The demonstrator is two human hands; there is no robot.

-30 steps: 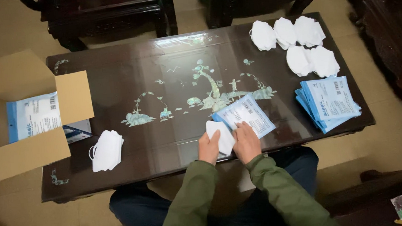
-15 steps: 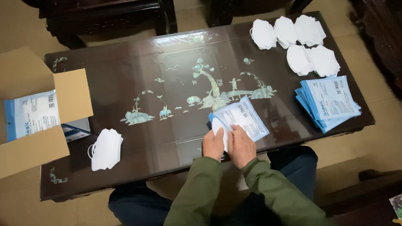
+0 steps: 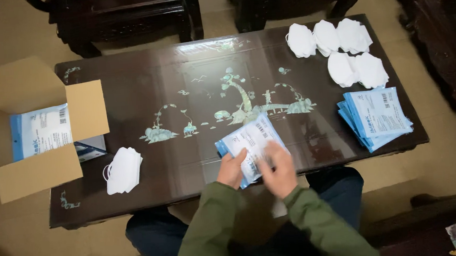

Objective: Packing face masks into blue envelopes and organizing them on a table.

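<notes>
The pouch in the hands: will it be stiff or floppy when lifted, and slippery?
The pouch looks thin and flat, so probably light and floppy. Its surface seems smooth film, so it may slip; both hands, left and right, touch it.

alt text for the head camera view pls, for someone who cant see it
Both hands, left hand and right hand, hold a blue-and-white flat packet over a dark inlaid table. White masks and a packet stack lie to the right; a small mask pile and an open cardboard box to the left.
</notes>
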